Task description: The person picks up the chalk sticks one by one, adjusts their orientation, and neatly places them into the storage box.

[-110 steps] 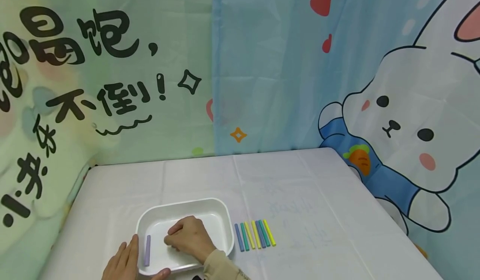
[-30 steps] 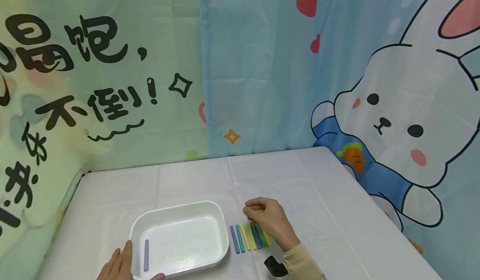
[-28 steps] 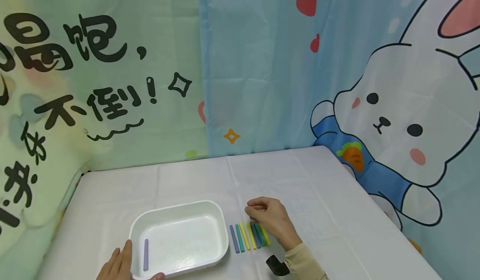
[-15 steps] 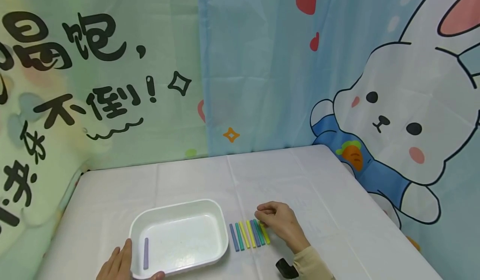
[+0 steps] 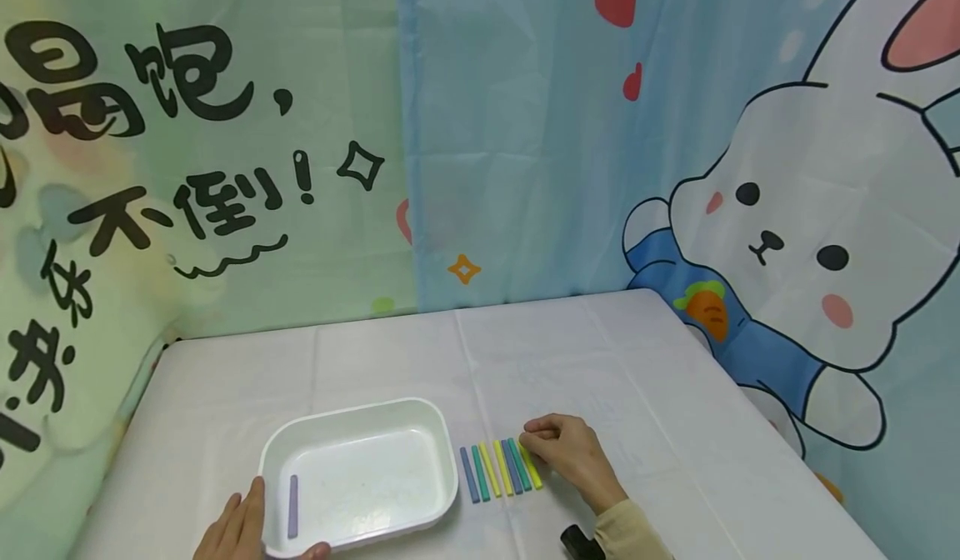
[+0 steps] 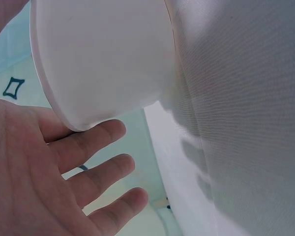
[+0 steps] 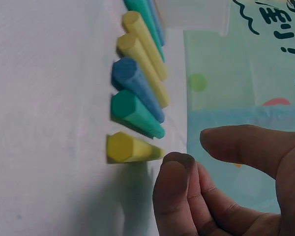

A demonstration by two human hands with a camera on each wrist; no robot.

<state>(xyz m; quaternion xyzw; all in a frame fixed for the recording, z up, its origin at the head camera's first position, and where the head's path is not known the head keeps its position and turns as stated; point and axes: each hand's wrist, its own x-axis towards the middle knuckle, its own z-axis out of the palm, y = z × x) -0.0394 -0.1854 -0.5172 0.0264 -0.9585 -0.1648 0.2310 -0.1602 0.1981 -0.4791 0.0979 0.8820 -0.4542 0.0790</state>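
My left hand (image 5: 238, 527) rests against the left end of a white tray (image 5: 360, 410), its thumb at the near edge. In the left wrist view the straight, spread fingers (image 6: 101, 179) touch the tray's outer wall (image 6: 103, 54). One purple chalk stick (image 5: 293, 506) lies inside the tray at the left. My right hand (image 5: 573, 456) is at the far end of the rightmost yellow chalk stick (image 5: 531, 468). In the right wrist view the thumb and forefinger stand apart, with fingertips close to the tip of that yellow chalk (image 7: 130, 147). Nothing is gripped.
Several more chalk sticks lie in a row right of the tray, among them a green one (image 5: 519, 464), a blue one (image 5: 469, 475) and a yellow one (image 5: 490, 468). A black device (image 5: 581, 542) sits by the right wrist. Printed curtains (image 5: 517, 127) stand behind the white table (image 5: 637, 377).
My right hand has gone from over the tray to the chalk row, then right and a little nearer, to the end yellow stick. The left hand stays at the tray.
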